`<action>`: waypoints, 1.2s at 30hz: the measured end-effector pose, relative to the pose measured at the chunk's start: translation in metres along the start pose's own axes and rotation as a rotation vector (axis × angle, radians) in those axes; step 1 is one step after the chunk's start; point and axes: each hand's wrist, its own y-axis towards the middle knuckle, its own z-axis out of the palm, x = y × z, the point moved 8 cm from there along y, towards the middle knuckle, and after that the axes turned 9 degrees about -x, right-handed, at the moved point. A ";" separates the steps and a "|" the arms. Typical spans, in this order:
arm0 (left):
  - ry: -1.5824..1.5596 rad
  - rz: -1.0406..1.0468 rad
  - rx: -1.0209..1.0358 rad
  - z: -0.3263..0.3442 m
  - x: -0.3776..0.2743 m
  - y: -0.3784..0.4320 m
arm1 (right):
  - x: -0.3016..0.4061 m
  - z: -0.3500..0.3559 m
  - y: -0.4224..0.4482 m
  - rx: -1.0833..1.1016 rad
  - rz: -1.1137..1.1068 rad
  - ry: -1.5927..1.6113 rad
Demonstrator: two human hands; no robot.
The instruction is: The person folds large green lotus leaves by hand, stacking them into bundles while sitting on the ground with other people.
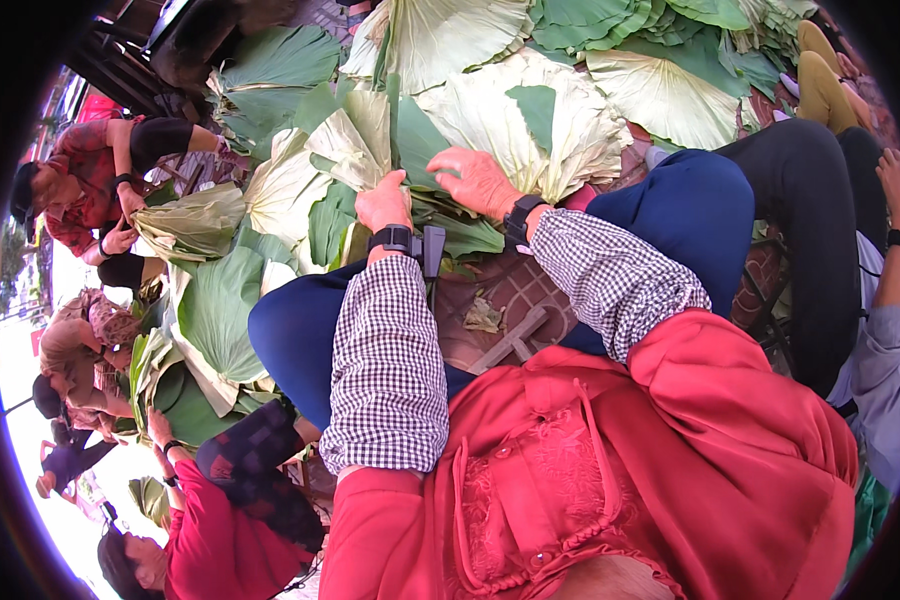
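My left hand (385, 201) grips the gathered base of a folded, pale lotus leaf (356, 139), whose pleats fan upward from the fist. To its right, my right hand (476, 180) has its fingers apart and bent, with nothing seen in them. It hovers at or just over green leaf (420, 142) and the edge of a broad stack of dried, pale leaves (525, 112); whether it touches them I cannot tell. Below both hands, more green leaf (461, 231) lies near my knees. Dark straps with devices circle both wrists.
Large lotus leaves (457, 37) spread beyond my hands, with green ones (592, 22) at the top. On the left, a person in a patterned shirt (79, 180) holds a leaf bundle (191, 221); another in red (217, 532) handles leaves. At right sits a person in dark trousers (802, 247). Brick paving (525, 296) shows below.
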 end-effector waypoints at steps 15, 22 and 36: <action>-0.171 -0.013 0.048 -0.005 0.004 0.008 | -0.164 -0.084 -0.030 -0.231 0.706 -0.438; -0.294 -0.033 0.089 0.000 0.005 0.002 | -0.045 -0.029 0.008 -0.151 0.198 0.150; -0.083 0.135 0.178 0.012 0.006 0.022 | 0.039 0.035 -0.015 0.168 -0.169 0.060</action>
